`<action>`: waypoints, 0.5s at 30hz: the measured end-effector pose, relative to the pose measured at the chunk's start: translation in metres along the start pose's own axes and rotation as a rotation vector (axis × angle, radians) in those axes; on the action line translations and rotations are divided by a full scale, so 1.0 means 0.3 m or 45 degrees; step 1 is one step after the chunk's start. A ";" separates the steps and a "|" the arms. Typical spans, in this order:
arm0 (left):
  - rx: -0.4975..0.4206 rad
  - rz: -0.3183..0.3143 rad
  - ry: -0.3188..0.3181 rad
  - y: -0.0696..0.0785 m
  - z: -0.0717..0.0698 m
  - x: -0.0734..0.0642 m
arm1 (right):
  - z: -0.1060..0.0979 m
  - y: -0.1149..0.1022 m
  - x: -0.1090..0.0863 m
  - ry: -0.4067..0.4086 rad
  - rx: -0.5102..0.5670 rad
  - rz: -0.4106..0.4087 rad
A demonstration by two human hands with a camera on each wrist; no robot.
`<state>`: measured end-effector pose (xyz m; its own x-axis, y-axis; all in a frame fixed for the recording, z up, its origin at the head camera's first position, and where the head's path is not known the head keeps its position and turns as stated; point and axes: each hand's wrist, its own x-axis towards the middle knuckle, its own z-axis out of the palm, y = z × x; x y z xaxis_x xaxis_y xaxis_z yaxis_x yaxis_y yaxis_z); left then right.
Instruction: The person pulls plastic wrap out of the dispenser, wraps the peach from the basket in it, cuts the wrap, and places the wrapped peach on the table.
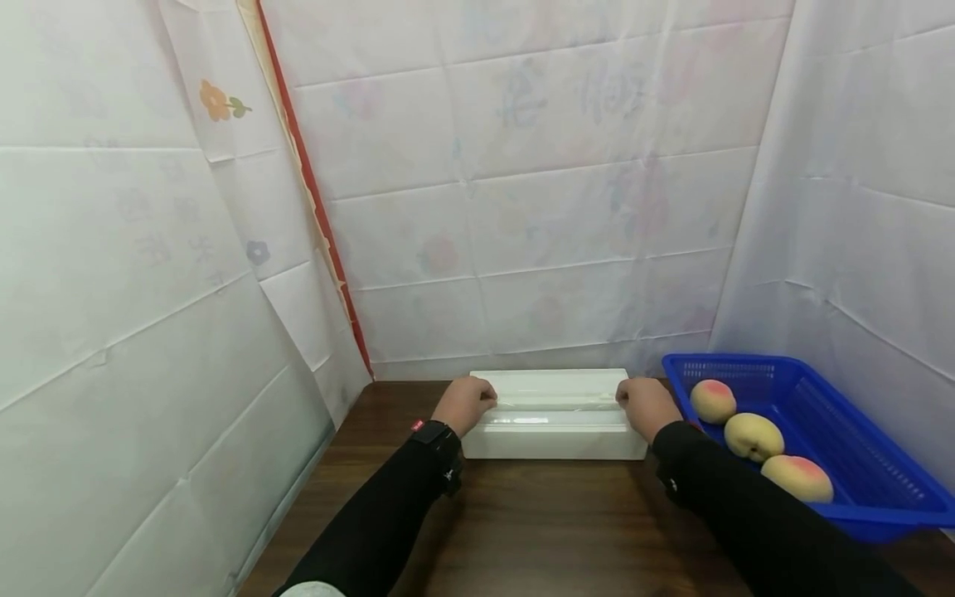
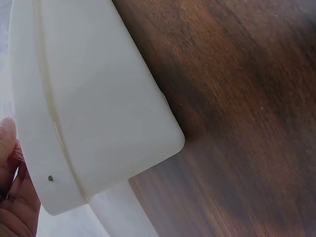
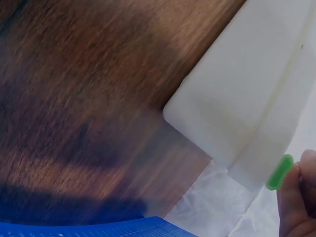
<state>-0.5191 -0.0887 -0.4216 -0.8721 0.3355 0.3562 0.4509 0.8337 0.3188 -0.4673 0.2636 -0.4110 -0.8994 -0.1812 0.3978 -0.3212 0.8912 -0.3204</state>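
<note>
A white cling film dispenser box [image 1: 554, 443] stands lengthwise before me on the dark wooden table. Clear shiny film [image 1: 548, 417] lies across its top, between my hands. My left hand [image 1: 464, 405] pinches the film at the box's left end; in the left wrist view thumb and fingers [image 2: 7, 140] meet on a crinkled clear bit. At the right end my right hand [image 1: 647, 404] has thumb and forefinger together, seemingly on the film's other corner. A green slider-like piece [image 3: 280, 173] sits at those fingertips in the right wrist view. Fingers partly hide the film's corners.
A blue plastic basket [image 1: 858, 419] stands to the right, beside my right forearm. Three peaches lie in it, one peach [image 1: 714, 401] at the back. White sheeting [image 1: 537, 207] hangs behind and at both sides of the brown table [image 1: 537, 531].
</note>
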 end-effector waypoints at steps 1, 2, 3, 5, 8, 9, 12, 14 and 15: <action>-0.001 -0.003 -0.003 0.000 -0.002 -0.001 | -0.002 0.000 0.000 0.010 0.009 0.000; -0.002 -0.004 -0.006 0.001 -0.003 -0.001 | -0.003 0.000 0.000 0.020 0.017 -0.002; -0.010 -0.007 -0.009 0.002 -0.007 -0.001 | -0.006 -0.002 0.000 0.031 0.021 -0.009; -0.010 0.003 -0.010 0.003 -0.012 0.002 | -0.013 -0.003 0.001 0.049 0.030 -0.021; -0.019 0.012 -0.009 0.005 -0.023 0.006 | -0.026 -0.007 0.004 0.064 0.029 -0.027; -0.023 0.011 -0.007 0.006 -0.027 0.007 | -0.030 -0.010 0.005 0.064 0.030 -0.027; -0.039 0.005 -0.001 0.010 -0.039 0.004 | -0.042 -0.017 0.002 0.056 0.041 -0.019; -0.055 0.002 0.003 0.014 -0.048 0.000 | -0.048 -0.021 -0.003 0.050 0.056 -0.009; -0.060 -0.002 0.003 0.016 -0.051 -0.002 | -0.050 -0.021 -0.005 0.047 0.070 0.001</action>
<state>-0.5135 -0.0917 -0.4068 -0.8724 0.3332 0.3577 0.4581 0.8127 0.3600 -0.4594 0.2644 -0.3968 -0.8883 -0.1639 0.4290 -0.3371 0.8671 -0.3668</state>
